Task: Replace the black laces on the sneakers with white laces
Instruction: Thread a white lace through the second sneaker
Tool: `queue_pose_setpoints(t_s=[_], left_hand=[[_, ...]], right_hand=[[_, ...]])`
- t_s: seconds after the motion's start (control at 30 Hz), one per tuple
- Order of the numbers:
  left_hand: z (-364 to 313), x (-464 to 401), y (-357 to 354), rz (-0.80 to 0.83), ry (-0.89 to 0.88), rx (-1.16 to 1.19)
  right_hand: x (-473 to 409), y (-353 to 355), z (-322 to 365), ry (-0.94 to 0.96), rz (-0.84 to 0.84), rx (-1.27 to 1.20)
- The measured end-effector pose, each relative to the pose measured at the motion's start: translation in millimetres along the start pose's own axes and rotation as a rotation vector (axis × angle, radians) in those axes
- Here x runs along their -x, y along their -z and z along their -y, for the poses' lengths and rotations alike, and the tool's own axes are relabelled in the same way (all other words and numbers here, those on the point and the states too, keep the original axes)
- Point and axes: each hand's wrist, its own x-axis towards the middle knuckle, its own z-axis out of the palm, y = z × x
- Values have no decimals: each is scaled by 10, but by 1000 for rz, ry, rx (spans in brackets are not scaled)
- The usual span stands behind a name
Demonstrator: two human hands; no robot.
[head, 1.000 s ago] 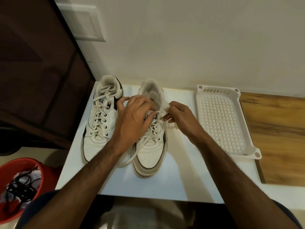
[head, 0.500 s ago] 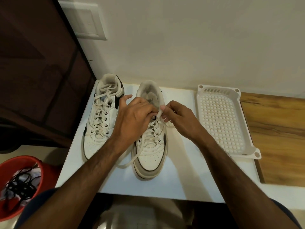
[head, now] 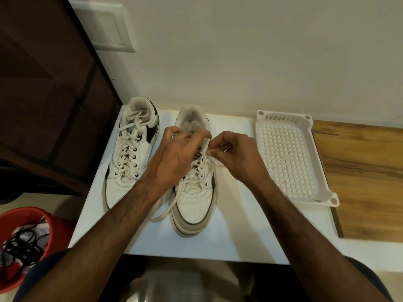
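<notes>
Two white sneakers with black trim stand side by side on a white table [head: 239, 232], toes toward me. The left sneaker [head: 128, 158] is fully laced in white. The right sneaker [head: 194, 201] carries a white lace [head: 165, 211] whose loose end trails off its left side onto the table. My left hand [head: 174, 158] hovers over the right sneaker's upper eyelets, fingers curled on the lace. My right hand [head: 235, 155] pinches the other lace end beside the shoe's right edge. The top eyelets are hidden by my hands.
A white perforated plastic tray [head: 290, 158] lies right of the shoes, partly on a wooden surface [head: 359, 182]. A red bucket [head: 28, 216] holding black laces [head: 21, 247] sits on the floor at lower left. A dark cabinet stands at left, the wall behind.
Both hands have shifted slightly up toward the sneaker's collar, and my right hand has drawn its lace end closer to the left hand.
</notes>
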Motion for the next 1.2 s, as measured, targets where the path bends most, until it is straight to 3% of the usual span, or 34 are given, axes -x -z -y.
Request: queue_pose_setpoints(t_s=[0.2,0.37,0.67,0.9,1.07,1.2], left_hand=[[73,-30,43,63,-51,0],[143,-33,55,147,10,83],[227,-84,72,113,-75,127],[273,-86,93,156,-18,260],[234,-69,162,162,75,347],[160,-30,8,125,114,236]], right_hand=[[11,-62,33,93,-33,120],[15,-121,18,57,-74,69],[47,-234,-2,34,-154,-39],[5,-159,5,4,-99,-74],[28,-47,8,-72,-106,-297],[29,148,18,-109,-149,-824]])
